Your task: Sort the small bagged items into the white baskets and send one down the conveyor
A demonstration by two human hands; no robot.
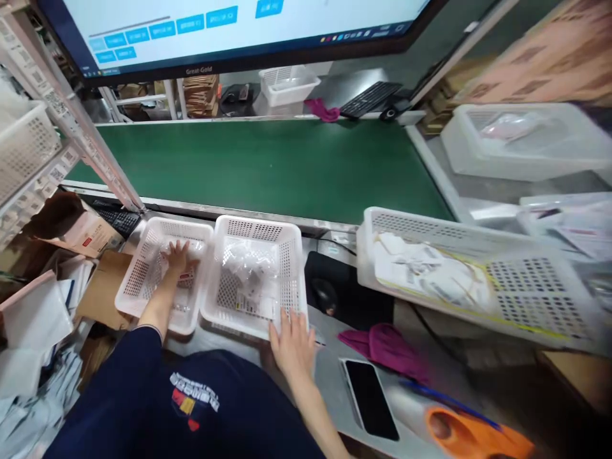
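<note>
White perforated plastic baskets (253, 274); green conveyor belt (268, 166); magenta cloth (387, 347); black phone (370, 398); navy sleeve (129, 382); orange plastic handle (473, 433).

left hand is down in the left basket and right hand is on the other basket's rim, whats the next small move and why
Probably close the left hand on the small packet under it and lift it out. That hand lies flat inside the left basket, fingers spread over the packet, while the right hand steadies the middle basket's near corner.
</note>
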